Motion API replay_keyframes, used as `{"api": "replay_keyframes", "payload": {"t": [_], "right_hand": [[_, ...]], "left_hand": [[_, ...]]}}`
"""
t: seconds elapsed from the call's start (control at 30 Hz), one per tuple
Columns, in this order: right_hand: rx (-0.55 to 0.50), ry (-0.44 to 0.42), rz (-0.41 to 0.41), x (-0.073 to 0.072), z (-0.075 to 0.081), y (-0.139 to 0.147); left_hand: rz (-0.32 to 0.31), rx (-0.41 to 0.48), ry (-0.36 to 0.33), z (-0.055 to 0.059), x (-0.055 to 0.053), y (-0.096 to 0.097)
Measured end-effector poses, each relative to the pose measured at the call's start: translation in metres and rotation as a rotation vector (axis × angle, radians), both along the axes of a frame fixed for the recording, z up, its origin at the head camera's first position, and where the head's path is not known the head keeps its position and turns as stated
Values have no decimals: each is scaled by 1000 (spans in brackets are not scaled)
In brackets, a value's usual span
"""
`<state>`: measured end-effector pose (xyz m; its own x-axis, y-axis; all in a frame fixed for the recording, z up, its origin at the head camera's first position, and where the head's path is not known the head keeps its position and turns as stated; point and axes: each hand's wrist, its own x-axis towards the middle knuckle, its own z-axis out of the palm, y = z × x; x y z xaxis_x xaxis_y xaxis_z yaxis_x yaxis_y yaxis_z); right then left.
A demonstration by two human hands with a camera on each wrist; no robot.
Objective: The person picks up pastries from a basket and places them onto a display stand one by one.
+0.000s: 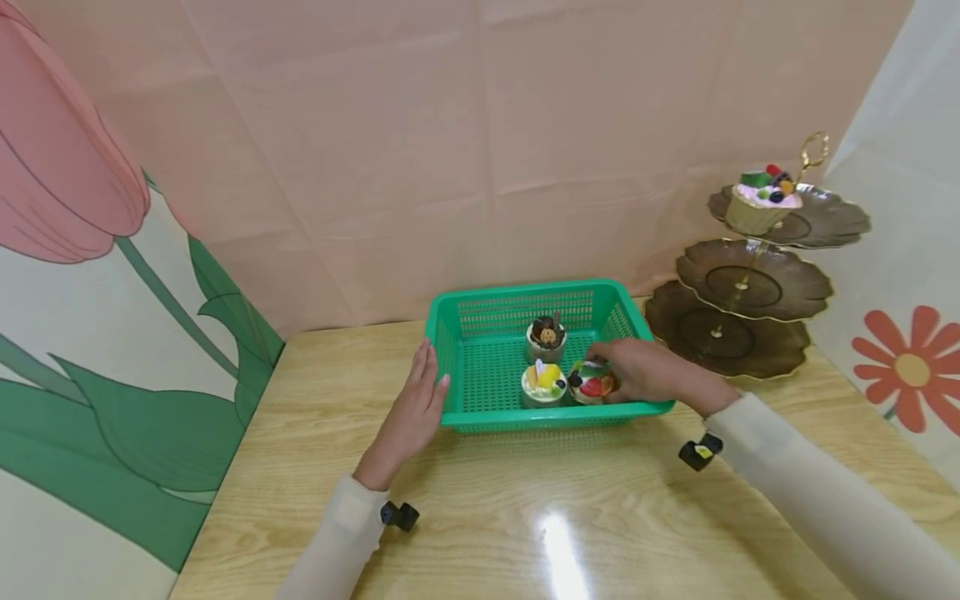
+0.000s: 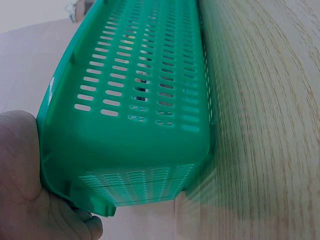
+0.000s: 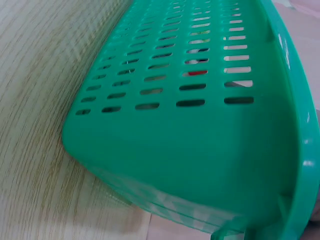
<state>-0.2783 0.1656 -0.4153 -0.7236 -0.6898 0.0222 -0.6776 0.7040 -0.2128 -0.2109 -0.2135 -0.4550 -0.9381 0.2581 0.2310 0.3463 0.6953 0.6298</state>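
Note:
A green plastic basket [image 1: 480, 418] holds three cupcakes. My right hand [image 1: 639, 371] reaches over its right side and grips a fruit-topped cupcake [image 1: 591, 382] with red, green and dark pieces. Beside that one sits a cupcake with yellow topping [image 1: 543, 383], and behind them is a cupcake with chocolate and nut topping [image 1: 547, 337]. At the basket's left front corner my left hand [image 1: 411, 406] rests against the rim, fingers straight. The left wrist view shows this hand [image 2: 22, 185] along the rim's outside. In the right wrist view the basket wall [image 3: 165, 140] hides most of the right hand.
To the right stands a three-tier brown stand [image 1: 753, 279] with a gold ring handle. A cupcake with pink cream and fruit [image 1: 761, 200] sits on its top tier. The basket rests on a wooden table [image 1: 480, 517], with a pink wall covering [image 1: 390, 167] behind.

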Motion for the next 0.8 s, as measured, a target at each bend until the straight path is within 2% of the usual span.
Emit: {"api": "replay_keyframes", "payload": {"t": [0.07, 0.17, 0.33, 0.5, 0.8], "right_hand": [[-21, 2, -3, -1, -1, -1], [-69, -39, -19, -1, 0, -1], [-139, -102, -52, -3, 16, -2], [-142, -71, -68, -2, 33, -5], [-202, -7, -109, 9, 60, 0]], "left_hand": [[-4, 1, 1, 0, 0, -1], [-11, -7, -3, -1, 0, -1], [-4, 8, 4, 0, -1, -1], [-3, 19, 3, 0, -1, -1], [-2, 8, -7, -1, 1, 0]]}}
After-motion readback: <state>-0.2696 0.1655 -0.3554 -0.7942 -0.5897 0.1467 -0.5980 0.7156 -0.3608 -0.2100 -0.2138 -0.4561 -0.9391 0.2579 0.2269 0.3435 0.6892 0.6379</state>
